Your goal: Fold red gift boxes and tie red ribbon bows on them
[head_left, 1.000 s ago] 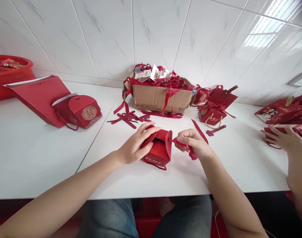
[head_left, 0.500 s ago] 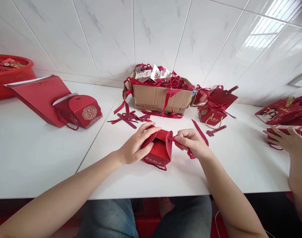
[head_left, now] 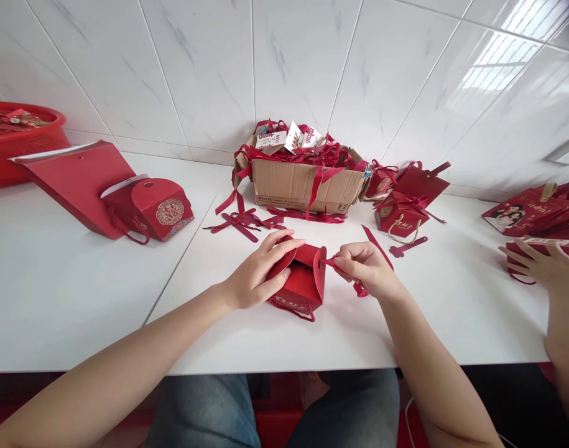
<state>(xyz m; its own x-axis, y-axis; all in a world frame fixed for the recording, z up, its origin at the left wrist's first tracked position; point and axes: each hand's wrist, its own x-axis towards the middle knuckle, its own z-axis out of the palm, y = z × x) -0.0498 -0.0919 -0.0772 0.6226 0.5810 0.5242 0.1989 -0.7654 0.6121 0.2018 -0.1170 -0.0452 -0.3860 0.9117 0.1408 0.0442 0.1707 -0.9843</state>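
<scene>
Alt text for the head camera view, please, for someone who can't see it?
The left hand holds a partly open red box on a white table; the right hand pinches a red ribbon at the box's flap. Behind stands a cardboard box of ribbons.

Left of the person's left grip (head_left: 262, 270), bare tabletop (head_left: 92, 292) runs to the emblem box (head_left: 167, 213), leaving a way in from that side. Straight ahead, loose strips (head_left: 240, 228) and the cardboard carton (head_left: 284, 181) block the path to the tiled wall (head_left: 303, 62). Right of the right grip (head_left: 363, 269), free surface reaches a co-worker's hand (head_left: 540, 264), bordered behind by a flower-ended strip (head_left: 398, 251) and a bowed box (head_left: 396, 221).
</scene>
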